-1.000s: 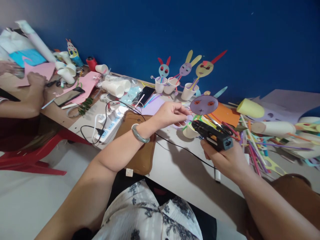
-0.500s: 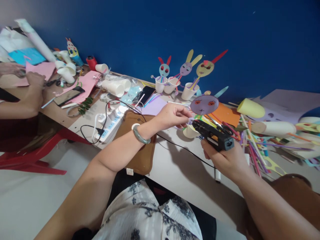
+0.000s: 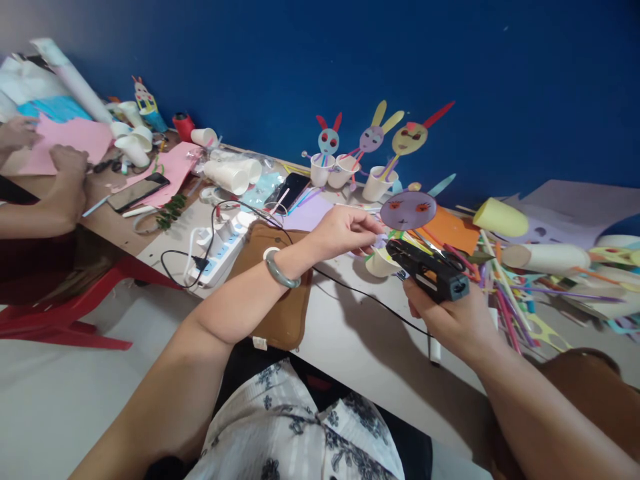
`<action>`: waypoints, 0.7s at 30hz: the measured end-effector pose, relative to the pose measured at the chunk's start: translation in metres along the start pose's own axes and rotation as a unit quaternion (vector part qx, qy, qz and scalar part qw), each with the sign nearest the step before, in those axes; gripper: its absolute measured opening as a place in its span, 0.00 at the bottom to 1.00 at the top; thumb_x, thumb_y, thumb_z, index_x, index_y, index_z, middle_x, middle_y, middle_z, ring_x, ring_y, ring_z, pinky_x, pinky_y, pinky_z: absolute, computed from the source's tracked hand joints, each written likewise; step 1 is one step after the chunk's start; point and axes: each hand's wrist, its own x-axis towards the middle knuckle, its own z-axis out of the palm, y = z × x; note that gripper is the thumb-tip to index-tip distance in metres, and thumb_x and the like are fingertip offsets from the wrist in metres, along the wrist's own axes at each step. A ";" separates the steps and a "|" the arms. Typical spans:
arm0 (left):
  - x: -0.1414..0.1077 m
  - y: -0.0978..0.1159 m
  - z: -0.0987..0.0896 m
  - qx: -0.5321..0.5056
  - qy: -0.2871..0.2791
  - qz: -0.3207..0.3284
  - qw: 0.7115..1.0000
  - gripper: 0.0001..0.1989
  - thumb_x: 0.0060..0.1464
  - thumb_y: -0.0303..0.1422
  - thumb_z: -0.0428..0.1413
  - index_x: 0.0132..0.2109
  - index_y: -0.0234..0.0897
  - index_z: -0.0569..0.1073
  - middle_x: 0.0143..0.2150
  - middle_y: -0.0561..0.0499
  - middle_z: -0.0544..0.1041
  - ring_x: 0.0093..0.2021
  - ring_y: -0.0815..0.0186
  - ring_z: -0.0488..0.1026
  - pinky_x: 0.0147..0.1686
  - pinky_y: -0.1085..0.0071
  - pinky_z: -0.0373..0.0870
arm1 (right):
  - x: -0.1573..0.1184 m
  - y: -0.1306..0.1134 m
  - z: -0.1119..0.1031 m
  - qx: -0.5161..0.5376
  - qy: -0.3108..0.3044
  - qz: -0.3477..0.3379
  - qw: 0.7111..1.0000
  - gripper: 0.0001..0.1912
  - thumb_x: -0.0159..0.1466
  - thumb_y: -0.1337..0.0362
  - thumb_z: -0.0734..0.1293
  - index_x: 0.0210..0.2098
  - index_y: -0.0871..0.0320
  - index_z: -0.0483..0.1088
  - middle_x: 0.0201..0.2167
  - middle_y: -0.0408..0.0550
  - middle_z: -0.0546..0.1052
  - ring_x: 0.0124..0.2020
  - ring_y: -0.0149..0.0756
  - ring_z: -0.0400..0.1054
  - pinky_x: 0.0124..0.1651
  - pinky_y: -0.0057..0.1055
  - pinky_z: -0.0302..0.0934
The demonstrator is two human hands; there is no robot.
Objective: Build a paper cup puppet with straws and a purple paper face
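Wrapped round the handle of a black glue gun (image 3: 427,270) is my right hand (image 3: 450,313); the gun's nose points left at a white paper cup (image 3: 381,263). My left hand (image 3: 345,231), with a bracelet at the wrist, has its fingers pinched at the cup's upper left, on a small purple piece (image 3: 381,243). A purple oval paper face (image 3: 409,211) with orange eyes stands above the cup. Where the gun's tip meets the work is hard to make out.
Three cups with paper rabbit figures (image 3: 371,139) line the blue wall. A power strip (image 3: 220,250) and brown pouch (image 3: 280,293) lie left of centre. Coloured straws and paper (image 3: 520,293) crowd the right. At far left, another person's hands (image 3: 70,160) touch pink paper.
The other person's pink paper has shifted and spread out more at the far left, and one of their hands has moved. My hands have hardly moved.
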 end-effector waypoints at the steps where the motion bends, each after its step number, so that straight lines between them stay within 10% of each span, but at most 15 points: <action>1: 0.000 0.000 0.001 0.002 -0.003 -0.001 1.000 0.03 0.52 0.19 0.61 0.35 0.28 0.76 0.24 0.52 0.78 0.24 0.74 0.77 0.27 0.80 0.73 | 0.000 0.000 0.001 0.003 0.000 0.002 1.000 0.14 0.62 0.51 0.60 0.25 0.53 0.60 0.20 0.46 0.71 0.22 0.38 0.65 0.28 0.35 0.59; 21: 0.000 -0.001 0.002 0.001 -0.003 0.000 1.000 0.03 0.53 0.19 0.60 0.35 0.28 0.76 0.23 0.53 0.77 0.24 0.73 0.76 0.26 0.79 0.73 | -0.001 0.002 0.005 0.023 -0.005 -0.025 0.999 0.13 0.63 0.54 0.62 0.26 0.53 0.62 0.20 0.44 0.70 0.22 0.37 0.65 0.28 0.35 0.59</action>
